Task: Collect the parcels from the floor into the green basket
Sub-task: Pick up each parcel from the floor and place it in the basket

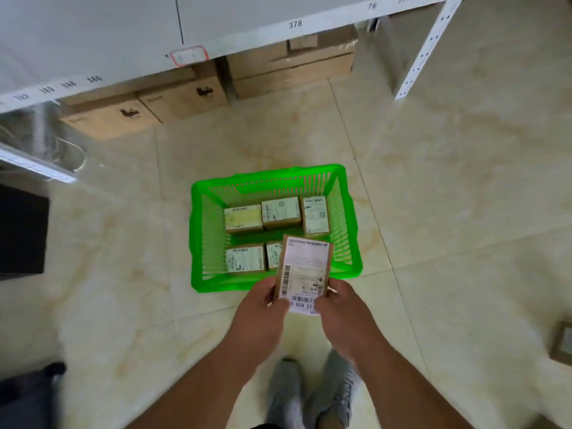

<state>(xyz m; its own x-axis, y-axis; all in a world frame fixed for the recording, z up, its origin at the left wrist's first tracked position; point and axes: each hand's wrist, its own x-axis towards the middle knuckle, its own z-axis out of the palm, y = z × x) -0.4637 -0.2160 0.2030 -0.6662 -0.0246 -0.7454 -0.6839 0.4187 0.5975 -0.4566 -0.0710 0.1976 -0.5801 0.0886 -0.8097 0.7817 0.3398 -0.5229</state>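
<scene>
The person is standing over the green basket (pixel 198 230), which is sitting on the pale tiled floor (pixel 448 196) just ahead of their grey shoes (pixel 312 394). Both hands are holding one brown parcel (pixel 305 270) with a white shipping label, and it is hanging above the near right corner of the basket, tilted so the label is facing up. The left hand (pixel 263 308) is gripping the parcel's near left edge, thumb curled over the label and fingers tucked beneath. The right hand (pixel 340 305) is pinching the near right edge in the same way, so each grip is pressed onto that parcel rather than spread.

Inside the basket, five labelled parcels are lying flat on the bottom: three in the far row (pixel 280 212) and two in the near row (pixel 246 258), the second of these partly hidden behind the held parcel.

Beyond the basket, cardboard boxes (pixel 182 100) are sitting on the floor under a white shelf (pixel 123 41) with handwritten numbers along its front edge. To the far right of the basket, near the edge of view, another small boxed item (pixel 561 342) is lying on the floor, too blurred to make out. To the left of the basket, a dark object (pixel 21 230) is standing at the edge of view.
</scene>
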